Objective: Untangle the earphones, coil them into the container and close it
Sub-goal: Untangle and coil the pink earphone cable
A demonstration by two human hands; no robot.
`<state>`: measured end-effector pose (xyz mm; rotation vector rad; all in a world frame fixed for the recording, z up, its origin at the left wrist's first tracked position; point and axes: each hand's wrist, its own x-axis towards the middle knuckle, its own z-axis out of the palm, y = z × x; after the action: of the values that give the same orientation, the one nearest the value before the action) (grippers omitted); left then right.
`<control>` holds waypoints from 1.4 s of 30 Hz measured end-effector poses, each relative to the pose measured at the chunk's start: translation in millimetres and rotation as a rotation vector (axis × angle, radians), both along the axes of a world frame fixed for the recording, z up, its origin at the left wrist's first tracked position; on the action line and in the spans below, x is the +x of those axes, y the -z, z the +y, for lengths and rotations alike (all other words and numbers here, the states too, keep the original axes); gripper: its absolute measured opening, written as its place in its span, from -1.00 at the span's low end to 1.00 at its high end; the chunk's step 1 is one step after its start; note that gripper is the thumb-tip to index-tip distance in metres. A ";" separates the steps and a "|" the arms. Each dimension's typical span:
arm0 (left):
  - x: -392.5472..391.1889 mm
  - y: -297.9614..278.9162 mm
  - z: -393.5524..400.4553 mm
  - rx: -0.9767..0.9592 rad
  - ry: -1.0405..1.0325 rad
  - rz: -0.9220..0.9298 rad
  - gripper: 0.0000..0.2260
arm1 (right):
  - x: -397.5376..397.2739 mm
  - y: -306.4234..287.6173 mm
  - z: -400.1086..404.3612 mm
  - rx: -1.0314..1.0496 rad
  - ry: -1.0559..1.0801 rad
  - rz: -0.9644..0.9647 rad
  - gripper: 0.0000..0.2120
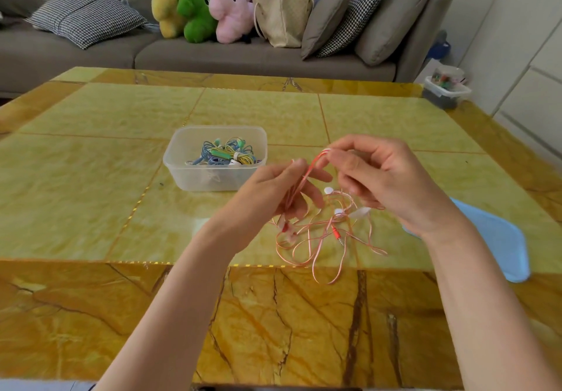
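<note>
From where I sit, the main risk is a knot pulling tight. The pink earphones hang in many loose loops between the hands, crossing one another, with the red plug and the white earbuds caught among them. If I draw the strand taut before the crossings are freed, I judge the tangle would cinch rather than open. A second risk: the low loops drape to the table near its inner seam, and a quick lift could drag them across it or snag the plug in a loop.

Going left to right. The clear container sits open on the table, well apart from the hands, already holding coiled blue, green and yellow earphones; dropping the pink set in loosely could mix it with those.

My left hand has its fingers curled, thumb and forefinger pinching the doubled pink strand partway down, other fingers loosely folded behind it with an earbud dangling below.

My right hand pinches the top bend of that same strand between thumb and fingertip; its remaining fingers are half curled, and cable passes under the palm.

Far right, the blue lid lies flat on the table, partly hidden by the right forearm.
</note>
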<state>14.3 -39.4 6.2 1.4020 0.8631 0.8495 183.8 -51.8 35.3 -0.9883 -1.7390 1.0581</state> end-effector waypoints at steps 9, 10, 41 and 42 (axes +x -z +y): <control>7.4 -3.6 -9.2 -0.212 0.390 -0.180 -0.59 | 0.1 18.9 11.9 0.134 0.144 -0.084 -0.79; 5.7 -4.2 -8.9 -0.219 0.392 -0.225 -0.60 | -0.6 23.4 13.4 0.086 0.148 -0.114 -0.75; -10.1 -20.1 3.5 -0.180 -0.094 -0.731 -0.64 | -20.5 25.4 8.1 -0.210 0.172 -0.271 -0.66; -7.8 -20.3 2.4 -0.193 -0.060 -0.715 -0.63 | -21.4 26.2 8.0 -0.202 0.162 -0.263 -0.64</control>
<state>6.5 -36.9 26.4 0.8084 0.4158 1.1758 162.4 -43.8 9.1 -1.4252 -1.7469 1.0497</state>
